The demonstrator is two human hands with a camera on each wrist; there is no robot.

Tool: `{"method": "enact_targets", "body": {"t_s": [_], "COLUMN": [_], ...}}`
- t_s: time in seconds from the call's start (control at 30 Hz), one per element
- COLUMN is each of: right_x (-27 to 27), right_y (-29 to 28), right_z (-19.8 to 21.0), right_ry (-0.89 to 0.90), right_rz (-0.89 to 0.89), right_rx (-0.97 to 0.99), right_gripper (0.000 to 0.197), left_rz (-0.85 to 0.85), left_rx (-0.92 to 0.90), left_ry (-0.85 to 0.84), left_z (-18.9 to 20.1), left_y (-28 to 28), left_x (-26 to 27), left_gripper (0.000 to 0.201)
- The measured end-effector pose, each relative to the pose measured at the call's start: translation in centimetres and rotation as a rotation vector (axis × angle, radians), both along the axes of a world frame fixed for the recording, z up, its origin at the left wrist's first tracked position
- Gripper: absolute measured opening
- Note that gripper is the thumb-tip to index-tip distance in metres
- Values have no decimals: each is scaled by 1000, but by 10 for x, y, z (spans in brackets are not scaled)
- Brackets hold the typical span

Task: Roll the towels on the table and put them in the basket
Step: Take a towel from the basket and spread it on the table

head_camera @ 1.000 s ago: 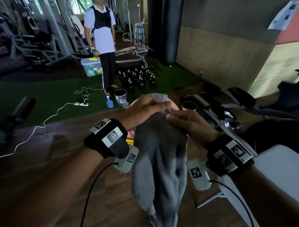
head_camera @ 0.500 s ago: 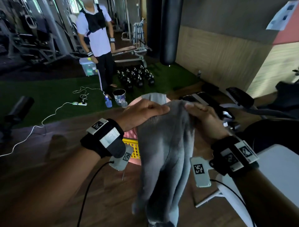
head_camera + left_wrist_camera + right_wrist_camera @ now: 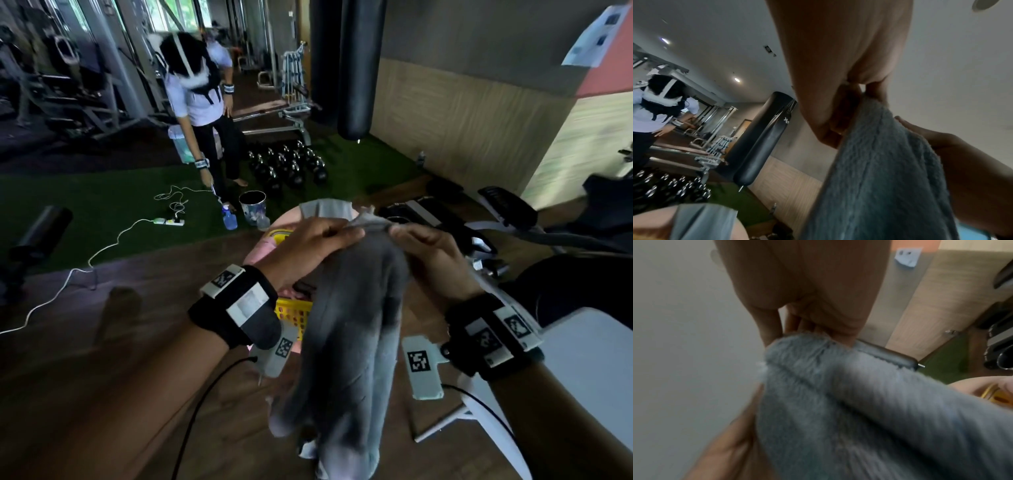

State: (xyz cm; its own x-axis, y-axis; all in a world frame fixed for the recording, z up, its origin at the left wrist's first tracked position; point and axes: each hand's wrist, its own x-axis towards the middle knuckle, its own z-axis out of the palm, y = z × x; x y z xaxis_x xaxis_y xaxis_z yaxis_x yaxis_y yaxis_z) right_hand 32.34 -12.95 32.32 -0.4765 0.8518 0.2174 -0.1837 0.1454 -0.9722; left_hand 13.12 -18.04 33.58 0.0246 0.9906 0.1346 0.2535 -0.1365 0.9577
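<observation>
A grey towel [image 3: 349,329] hangs in the air in front of me, held by its top edge. My left hand [image 3: 318,240] pinches that edge from the left; in the left wrist view its fingers [image 3: 838,126] curl onto the towel [image 3: 879,178]. My right hand [image 3: 421,246] pinches the same edge from the right, and in the right wrist view its fingers [image 3: 842,331] grip the towel [image 3: 859,402]. Below stands the yellow basket [image 3: 291,311] on a round pink table [image 3: 263,250], mostly hidden by my arms. Another grey towel [image 3: 325,209] lies at the table's far side.
A person [image 3: 202,102] bends over on the green turf beyond the table, near a bucket [image 3: 252,205] and a blue bottle [image 3: 229,219]. A white chair [image 3: 582,377] stands at my right. A punching bag [image 3: 356,68] hangs behind, with kettlebells [image 3: 287,168] and a power strip [image 3: 169,222] on the floor.
My hands have moved slightly apart along the towel's top edge and lifted it. The person in the background has bent forward and reached down.
</observation>
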Motion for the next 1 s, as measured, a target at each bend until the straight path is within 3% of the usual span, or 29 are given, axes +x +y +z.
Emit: {"method": "enact_targets", "body": {"t_s": [0.03,0.13,0.2,0.27,0.33,0.4,0.47,0.53,0.63,0.7,0.73,0.83,0.87,0.93,1.0], "right_x": [3,2,-4,-8,-9,-9,-7,-3,7,7,4,-3,-2,7,17], "right_y": [4,5,3,2,4,9,14,23,42,45,41,20,17,20,33], "right_z": [-2,-8,-11,-10,-5,1,5,13,30,34,32,20,19,28,44], "right_ry": [30,-125,-193,-148,-86,-74,-102,-79,76,108,21,-645,-783,-656,-322], "right_rz": [-16,17,67,69,6,-67,-109,-190,-386,-382,-327,-28,86,190,-13], "right_rx": [-44,-16,15,5,12,57,141,211,143,147,173,379,437,421,247], "right_gripper": [26,17,14,19,26,16,11,12,13,11,14,17,19,19,19], "left_rz": [32,148,207,170,117,91,69,33,19,36,66,121,101,53,57], "left_rx": [6,87,173,215,207,193,182,167,138,122,131,189,191,166,129], "left_ry": [-62,-99,7,151,304,364,322,232,169,109,96,148,159,167,127], "left_z": [-6,-11,-4,0,3,2,2,-3,-20,-25,-23,-10,-7,-6,-10], "left_y": [1,5,8,13,15,17,14,8,-1,-3,-2,-1,-2,-5,-9], "left_x": [-1,1,3,5,9,11,14,20,24,25,23,17,17,20,20], "left_gripper": [35,29,23,19,19,17,12,20,34,36,36,33,34,37,38]}}
